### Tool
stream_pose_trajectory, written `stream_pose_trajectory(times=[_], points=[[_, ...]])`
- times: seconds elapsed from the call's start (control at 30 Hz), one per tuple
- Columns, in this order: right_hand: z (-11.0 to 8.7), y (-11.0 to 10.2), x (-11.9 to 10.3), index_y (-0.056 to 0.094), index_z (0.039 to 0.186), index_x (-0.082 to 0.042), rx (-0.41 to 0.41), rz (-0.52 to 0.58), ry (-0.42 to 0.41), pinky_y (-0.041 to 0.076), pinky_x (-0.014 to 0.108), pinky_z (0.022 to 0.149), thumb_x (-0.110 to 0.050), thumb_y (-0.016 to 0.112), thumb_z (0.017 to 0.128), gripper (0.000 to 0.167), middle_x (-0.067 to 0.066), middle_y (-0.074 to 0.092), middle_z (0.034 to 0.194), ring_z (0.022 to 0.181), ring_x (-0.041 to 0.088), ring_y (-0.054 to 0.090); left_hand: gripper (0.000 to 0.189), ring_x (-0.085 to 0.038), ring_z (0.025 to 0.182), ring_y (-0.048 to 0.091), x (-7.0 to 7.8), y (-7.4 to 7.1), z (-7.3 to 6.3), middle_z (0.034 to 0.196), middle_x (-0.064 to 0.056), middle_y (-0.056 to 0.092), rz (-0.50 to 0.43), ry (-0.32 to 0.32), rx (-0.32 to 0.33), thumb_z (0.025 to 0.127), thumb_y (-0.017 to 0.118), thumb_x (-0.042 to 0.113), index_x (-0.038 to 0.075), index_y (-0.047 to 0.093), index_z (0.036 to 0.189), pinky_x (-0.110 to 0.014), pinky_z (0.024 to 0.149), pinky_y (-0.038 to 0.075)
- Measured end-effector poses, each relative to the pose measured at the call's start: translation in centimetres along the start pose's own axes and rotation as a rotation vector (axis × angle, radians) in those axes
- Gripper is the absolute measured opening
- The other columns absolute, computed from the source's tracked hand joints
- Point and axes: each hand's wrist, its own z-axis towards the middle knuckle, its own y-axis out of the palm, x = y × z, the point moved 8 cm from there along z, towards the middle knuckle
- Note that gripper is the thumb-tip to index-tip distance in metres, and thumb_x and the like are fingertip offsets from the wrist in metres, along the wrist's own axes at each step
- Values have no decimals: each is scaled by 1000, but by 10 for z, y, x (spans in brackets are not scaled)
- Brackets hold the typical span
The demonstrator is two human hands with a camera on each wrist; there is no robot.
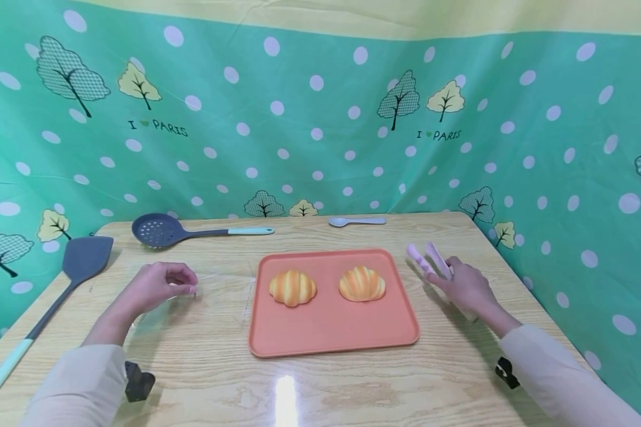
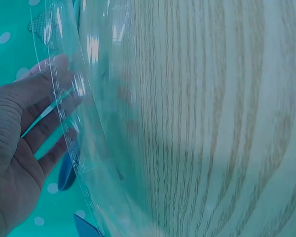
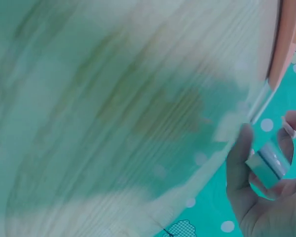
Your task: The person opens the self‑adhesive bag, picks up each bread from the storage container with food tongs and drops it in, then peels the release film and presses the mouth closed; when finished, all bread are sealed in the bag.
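My left hand [image 1: 162, 286] pinches the edge of a clear plastic bag [image 2: 84, 143] between thumb and fingertips, left of the tray. The bag's see-through film [image 1: 221, 296] spreads over the wood toward the tray. A pair of lilac tongs [image 1: 430, 259] is gripped in my right hand [image 1: 466, 287], their two arms apart and pointing toward the back of the table. The pink tray [image 1: 331, 329] lies between the hands, bearing two croissants, one on the left [image 1: 292, 288] and one on the right [image 1: 361, 284].
At the back left lies a slotted skimmer [image 1: 160, 231] with a mint handle. A dark spatula [image 1: 88, 258] runs along the table's left edge. Behind the tray rests a small lilac spoon [image 1: 357, 221]. A green dotted curtain [image 1: 320, 142] hangs behind the table.
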Motion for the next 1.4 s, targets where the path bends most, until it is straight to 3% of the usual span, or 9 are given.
stream_pose_trajectory(times=[0.2,0.47,0.6,0.73,0.93,1.13,1.4], points=[[0,-8,-6,45,134,21,56,26,-33,45,33,51,-44,55,103,73,26,63,92,66,25,56,9,-23,90,71,1,0,0,90,0,75,-1,2,-1,88,80,13,9,75,94,-37,79,53],[2,-13,-11,56,121,15,72,45,-56,45,33,51,-60,55,99,78,14,61,80,64,23,54,10,-24,90,70,-3,0,1,90,-1,74,2,2,-5,88,80,14,9,74,94,-42,79,53],[4,-16,-16,57,123,13,67,15,-89,44,32,54,-60,57,98,78,16,63,85,68,24,55,10,-24,89,71,-3,0,1,91,-2,74,3,2,-6,89,80,15,8,74,94,-43,80,53],[6,-23,-25,58,130,13,80,-18,-159,45,33,59,-57,62,97,78,21,65,97,76,26,56,11,-24,89,71,-3,1,1,91,-2,75,1,3,-6,89,80,15,8,75,95,-43,80,54],[6,-32,-40,60,130,12,82,-75,-274,43,33,62,-47,71,94,71,18,62,96,79,27,54,13,-24,90,71,-4,1,2,92,-3,74,-1,0,-12,89,80,16,7,74,96,-44,80,54],[3,-37,-55,62,130,9,46,-113,-340,50,39,67,-50,73,92,71,21,65,106,84,28,58,13,-25,90,71,-4,1,1,92,-2,75,-1,-4,-12,89,80,16,7,75,96,-45,81,54],[-1,-39,-83,66,127,3,15,-215,-471,46,33,63,-46,79,87,65,10,63,100,71,17,53,12,-25,90,71,-2,0,1,92,-2,75,-5,4,-10,89,80,16,7,75,96,-45,82,54]])
